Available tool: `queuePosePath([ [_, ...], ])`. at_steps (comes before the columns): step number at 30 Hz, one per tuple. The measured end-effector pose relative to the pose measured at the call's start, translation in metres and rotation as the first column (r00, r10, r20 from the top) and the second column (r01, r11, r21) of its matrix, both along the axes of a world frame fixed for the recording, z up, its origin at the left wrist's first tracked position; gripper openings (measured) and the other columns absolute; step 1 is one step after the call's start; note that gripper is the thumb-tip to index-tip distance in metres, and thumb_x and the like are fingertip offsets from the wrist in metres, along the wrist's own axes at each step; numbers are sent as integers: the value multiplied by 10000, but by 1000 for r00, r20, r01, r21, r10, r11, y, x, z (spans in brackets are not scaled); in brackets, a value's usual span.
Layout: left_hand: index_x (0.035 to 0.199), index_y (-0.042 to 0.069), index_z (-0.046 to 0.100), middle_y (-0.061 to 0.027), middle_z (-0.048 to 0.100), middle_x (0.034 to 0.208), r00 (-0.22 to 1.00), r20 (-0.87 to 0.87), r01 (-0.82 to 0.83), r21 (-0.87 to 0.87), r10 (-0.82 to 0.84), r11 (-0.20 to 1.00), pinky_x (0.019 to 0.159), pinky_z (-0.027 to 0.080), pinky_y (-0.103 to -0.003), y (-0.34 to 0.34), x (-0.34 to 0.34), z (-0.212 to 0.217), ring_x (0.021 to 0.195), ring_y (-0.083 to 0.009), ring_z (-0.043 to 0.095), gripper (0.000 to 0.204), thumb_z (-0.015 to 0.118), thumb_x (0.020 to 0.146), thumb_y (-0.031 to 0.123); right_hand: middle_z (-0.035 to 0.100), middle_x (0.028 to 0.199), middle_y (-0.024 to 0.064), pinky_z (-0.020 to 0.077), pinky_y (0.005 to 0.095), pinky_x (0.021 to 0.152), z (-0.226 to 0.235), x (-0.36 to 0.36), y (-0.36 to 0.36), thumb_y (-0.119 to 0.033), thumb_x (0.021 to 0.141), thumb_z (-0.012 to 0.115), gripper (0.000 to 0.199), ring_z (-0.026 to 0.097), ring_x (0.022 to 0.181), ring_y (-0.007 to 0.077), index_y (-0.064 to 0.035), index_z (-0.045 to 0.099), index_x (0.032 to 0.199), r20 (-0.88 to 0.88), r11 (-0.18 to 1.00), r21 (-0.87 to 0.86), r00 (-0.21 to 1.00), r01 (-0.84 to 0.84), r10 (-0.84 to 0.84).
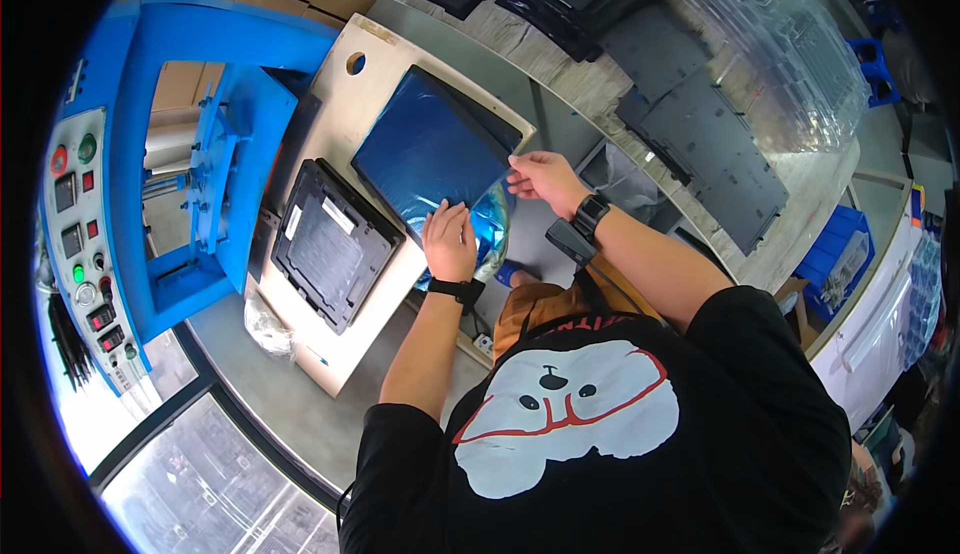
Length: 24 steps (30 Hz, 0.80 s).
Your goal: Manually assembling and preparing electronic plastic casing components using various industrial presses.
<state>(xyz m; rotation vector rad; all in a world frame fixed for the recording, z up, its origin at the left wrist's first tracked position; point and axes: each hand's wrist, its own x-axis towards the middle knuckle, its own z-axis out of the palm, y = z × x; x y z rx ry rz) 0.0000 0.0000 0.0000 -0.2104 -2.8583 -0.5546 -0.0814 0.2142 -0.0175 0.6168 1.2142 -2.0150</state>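
A black flat panel [478, 112] lies on the wooden board, mostly covered by a shiny blue protective film [425, 149]. The film's crinkled end [492, 226] hangs over the board's near edge. My right hand [545, 184] pinches the film at its right corner between thumb and fingertips. Lying over the film's near part, my left hand [450, 242] has its fingers stretched out on the surface. To the left of the covered panel, a stack of black plastic frames [338, 244] sits on the same board, some pale strips showing on the top one.
A blue press machine [225, 14] with a button panel [88, 244] stands left of the wooden board [365, 349]. At the right, a table [800, 224] bears dark plastic panels [720, 144] and clear plastic trays [800, 64]. Beyond it is a blue crate [835, 254].
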Motion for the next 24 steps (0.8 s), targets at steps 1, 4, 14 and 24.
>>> queuePosePath([
  [1,943,89,709,-31,697,1078,1000,-19,6,-1,-6,1000,1026,415,-458,1,1,2,1151,-268,611,106,676,843,100,662,923,77,547,311,749,2,1,0,-267,945,634,246,676,823,183,-39,621,1038,4,1000,-9,1000,1,-1],
  [4,946,82,706,-35,693,1077,999,-43,25,-1,-25,1000,1011,421,-456,-3,0,2,1134,-271,614,110,678,841,99,668,937,95,548,319,768,6,-6,-4,-252,946,632,242,677,850,196,-29,616,1042,-13,999,-48,1000,-22,21],
  [14,1036,6,687,-174,654,1156,995,-6,-92,288,98,953,971,467,-400,31,-56,80,1108,-346,609,284,749,804,158,689,932,111,553,313,786,59,-36,-16,-155,927,644,186,685,825,189,17,662,995,-196,980,-144,975,-135,106],
  [24,1009,15,695,-158,661,1157,931,273,-349,474,242,808,959,468,-353,21,-72,120,1081,-292,629,349,792,776,255,698,914,121,560,313,775,94,-36,-38,-132,918,637,204,690,819,209,46,685,1005,-298,983,-130,951,-131,87],
])
